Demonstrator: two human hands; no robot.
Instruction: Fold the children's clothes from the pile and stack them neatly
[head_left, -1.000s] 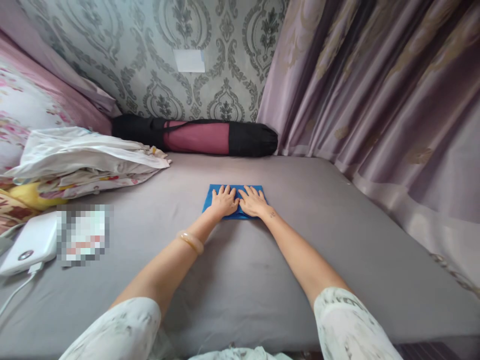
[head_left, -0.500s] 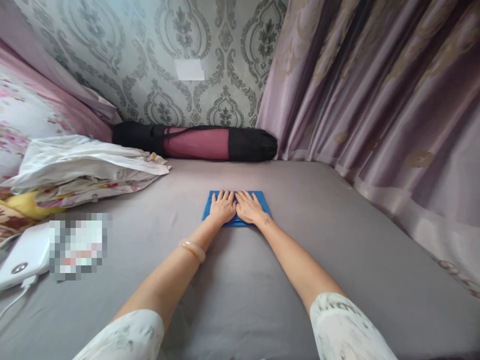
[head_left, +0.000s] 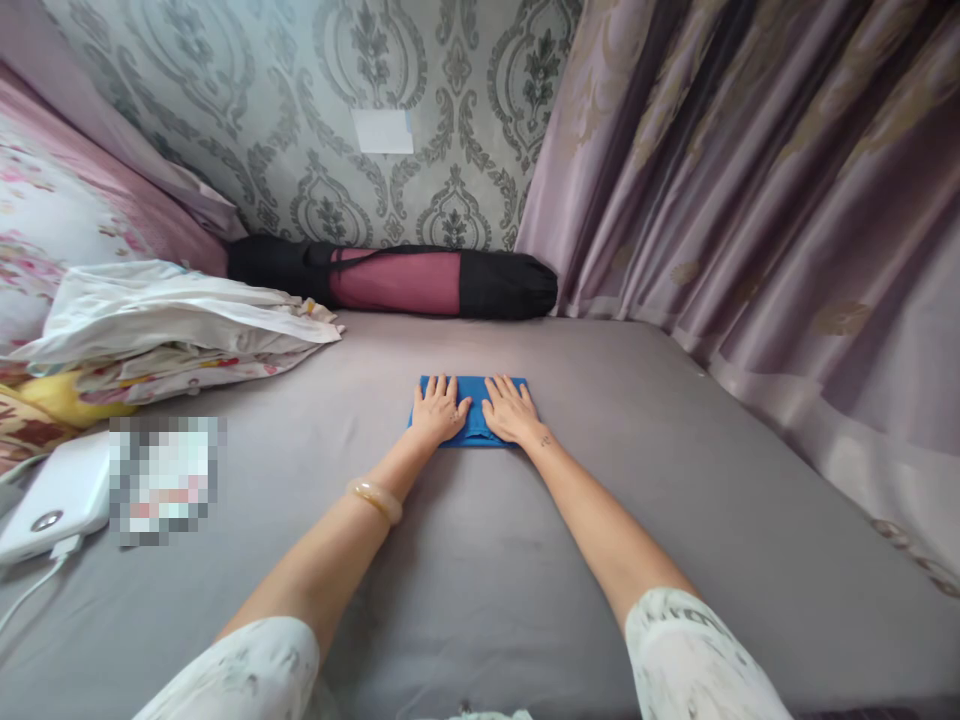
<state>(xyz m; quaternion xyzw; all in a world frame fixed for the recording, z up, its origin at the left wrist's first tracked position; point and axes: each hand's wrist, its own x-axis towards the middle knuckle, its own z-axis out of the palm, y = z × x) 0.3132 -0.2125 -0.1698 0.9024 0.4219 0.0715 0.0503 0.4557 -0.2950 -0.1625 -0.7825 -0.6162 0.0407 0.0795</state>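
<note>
A folded blue cloth lies flat on the grey sheet in the middle of the view. My left hand rests on its left part, palm down with the fingers spread. On the right part lies my right hand, also flat with fingers apart. A strip of blue shows between the two hands, with a small loose edge at the front. A pale bangle circles my left wrist.
A black and pink roll bag lies along the patterned wall. Rumpled white fabric is at the left, with a white power bank and cable in front. Purple curtains hang at the right.
My hands have moved apart, the left one leftward and the right one rightward, and more of the blue cloth shows between them. The view has shifted slightly.
</note>
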